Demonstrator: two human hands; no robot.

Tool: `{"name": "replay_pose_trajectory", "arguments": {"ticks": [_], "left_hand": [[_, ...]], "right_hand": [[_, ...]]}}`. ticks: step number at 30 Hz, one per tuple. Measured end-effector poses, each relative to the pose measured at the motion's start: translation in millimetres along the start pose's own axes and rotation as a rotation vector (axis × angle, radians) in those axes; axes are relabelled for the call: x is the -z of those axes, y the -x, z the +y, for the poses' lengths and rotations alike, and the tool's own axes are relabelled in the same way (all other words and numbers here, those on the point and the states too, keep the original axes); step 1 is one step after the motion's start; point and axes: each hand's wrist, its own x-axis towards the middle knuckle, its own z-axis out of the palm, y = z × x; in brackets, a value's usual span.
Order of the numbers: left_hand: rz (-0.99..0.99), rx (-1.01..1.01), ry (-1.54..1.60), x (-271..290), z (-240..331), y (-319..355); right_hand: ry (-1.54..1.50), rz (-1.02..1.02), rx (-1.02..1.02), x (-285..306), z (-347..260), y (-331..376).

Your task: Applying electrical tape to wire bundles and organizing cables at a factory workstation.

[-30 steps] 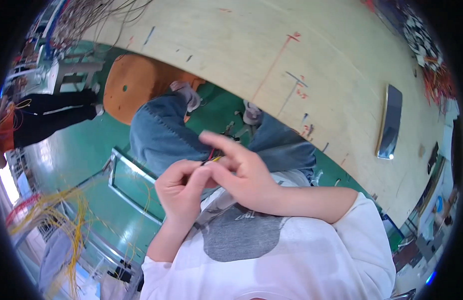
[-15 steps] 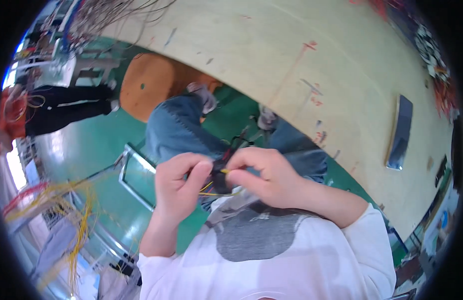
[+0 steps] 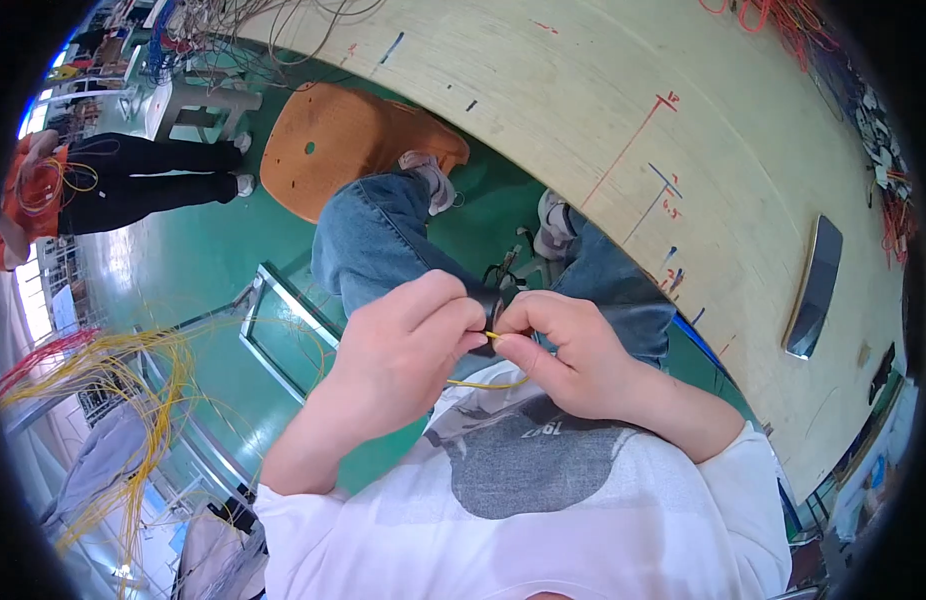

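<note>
In front of my lap, a thin yellow wire (image 3: 483, 384) runs between my fingertips, and a length of it curves below them. My left hand (image 3: 398, 350) is closed with thumb and fingers pinched at one end of the short span; whether anything else is inside that grip is hidden. Close beside it, my right hand (image 3: 568, 350) pinches the wire between thumb and forefinger. Just behind the fingertips is a dark shape (image 3: 494, 302), partly covered, whose kind I cannot make out.
A wooden table (image 3: 583, 110) with red and blue marks spans the far and right side; a phone-like dark slab (image 3: 815, 285) lies there. Wire bundles sit at its edges. An orange stool (image 3: 328, 150) stands beyond my knees. Yellow wires (image 3: 153, 420) hang at left; a person (image 3: 133, 170) stands far left.
My left hand has turned and moved right, so its back faces up and its fingertips meet the right hand's. The dark item and wires seen between the hands are now mostly covered.
</note>
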Motion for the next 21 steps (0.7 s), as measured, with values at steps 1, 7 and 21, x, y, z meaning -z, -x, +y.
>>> {"name": "replay_pose_trajectory", "arguments": {"ticks": [1, 7, 21], "left_hand": [[0.006, -0.001, 0.007, -1, -3, -3], [0.628, -0.048, -0.182, -34, -3, -8], [-0.002, 0.568, 0.944, -61, 17, -29]], "right_hand": [[-0.004, 0.03, -0.009, -1, 3, 1], [-0.223, 0.378, -0.259, -7, 11, 6], [-0.07, 0.366, -0.348, 60, -10, 22]]}}
